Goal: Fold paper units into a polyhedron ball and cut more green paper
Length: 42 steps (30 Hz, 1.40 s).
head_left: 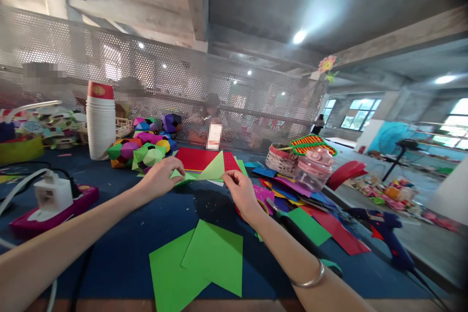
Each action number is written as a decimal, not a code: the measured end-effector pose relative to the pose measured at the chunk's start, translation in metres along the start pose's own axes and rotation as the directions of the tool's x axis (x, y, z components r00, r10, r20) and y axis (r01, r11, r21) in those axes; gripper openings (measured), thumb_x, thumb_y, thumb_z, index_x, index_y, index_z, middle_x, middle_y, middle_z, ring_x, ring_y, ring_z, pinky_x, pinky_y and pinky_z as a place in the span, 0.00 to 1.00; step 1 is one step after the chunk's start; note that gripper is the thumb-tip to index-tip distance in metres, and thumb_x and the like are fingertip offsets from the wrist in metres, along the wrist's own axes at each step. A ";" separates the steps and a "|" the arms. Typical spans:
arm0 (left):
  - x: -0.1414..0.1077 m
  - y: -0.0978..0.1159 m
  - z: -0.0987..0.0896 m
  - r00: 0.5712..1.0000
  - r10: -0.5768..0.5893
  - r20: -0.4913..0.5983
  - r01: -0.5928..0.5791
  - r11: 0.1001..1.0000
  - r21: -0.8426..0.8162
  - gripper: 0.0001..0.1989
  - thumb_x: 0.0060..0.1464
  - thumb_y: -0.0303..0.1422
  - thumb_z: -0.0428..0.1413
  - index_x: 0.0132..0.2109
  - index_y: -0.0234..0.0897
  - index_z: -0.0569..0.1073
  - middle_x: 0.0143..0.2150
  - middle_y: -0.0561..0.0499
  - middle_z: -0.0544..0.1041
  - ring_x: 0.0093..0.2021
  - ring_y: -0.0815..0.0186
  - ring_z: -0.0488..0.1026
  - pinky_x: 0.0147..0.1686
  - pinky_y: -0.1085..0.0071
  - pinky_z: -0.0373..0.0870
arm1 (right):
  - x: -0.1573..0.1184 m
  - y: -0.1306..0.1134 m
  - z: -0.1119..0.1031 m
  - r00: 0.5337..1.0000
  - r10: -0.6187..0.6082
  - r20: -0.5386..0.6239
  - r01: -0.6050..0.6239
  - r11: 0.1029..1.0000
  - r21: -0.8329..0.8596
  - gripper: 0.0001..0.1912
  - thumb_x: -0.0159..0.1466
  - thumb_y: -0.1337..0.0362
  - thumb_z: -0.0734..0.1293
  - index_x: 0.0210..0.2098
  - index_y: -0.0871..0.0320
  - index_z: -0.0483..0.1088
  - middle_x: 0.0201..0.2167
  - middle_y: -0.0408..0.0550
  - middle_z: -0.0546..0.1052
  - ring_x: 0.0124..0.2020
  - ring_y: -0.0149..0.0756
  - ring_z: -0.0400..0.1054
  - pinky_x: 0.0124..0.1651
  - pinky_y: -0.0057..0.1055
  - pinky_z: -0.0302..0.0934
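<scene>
Between my hands, above the blue tabletop, is a folded piece of light green paper (212,169) with a pointed top. My left hand (163,175) pinches its left end, where a darker green part shows below the fingertips. The right edge is gripped between the thumb and fingers of my right hand (242,191). Nearer to me, two green paper sheets (215,253) lie overlapping at the table's front. Behind the folded paper are red sheets (199,157), partly hidden by it.
Left are a purple power strip (87,198) with a white plug (53,194), stacked paper cups (101,126) and colourful paper balls (141,148). Right are scattered coloured papers (310,226), a pink clear jar (313,170), a woven basket (281,161) and a blue glue gun (387,234). A perforated screen (248,97) stands behind.
</scene>
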State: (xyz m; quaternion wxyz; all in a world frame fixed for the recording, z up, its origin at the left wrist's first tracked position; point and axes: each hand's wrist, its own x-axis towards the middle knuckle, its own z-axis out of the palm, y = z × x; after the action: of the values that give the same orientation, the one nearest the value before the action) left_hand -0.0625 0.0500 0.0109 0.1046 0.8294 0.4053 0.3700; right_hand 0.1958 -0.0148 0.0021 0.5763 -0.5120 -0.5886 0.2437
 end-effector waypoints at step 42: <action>0.002 -0.004 -0.014 0.978 -0.085 -0.189 0.117 0.979 0.165 0.17 0.52 0.42 0.56 0.47 0.39 0.73 0.49 0.39 0.78 0.50 0.45 0.76 0.49 0.52 0.72 | -0.027 -0.053 -0.032 0.619 0.005 0.786 0.394 0.863 -0.315 0.35 0.41 0.46 0.83 0.46 0.51 0.79 0.37 0.45 0.79 0.36 0.39 0.73 0.34 0.28 0.65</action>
State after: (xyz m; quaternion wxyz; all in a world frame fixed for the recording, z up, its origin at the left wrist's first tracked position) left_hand -0.0739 0.0523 0.0198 0.0126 0.7764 0.4861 0.4010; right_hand 0.2028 -0.0676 0.0441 0.1583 -0.4116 -0.8691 0.2240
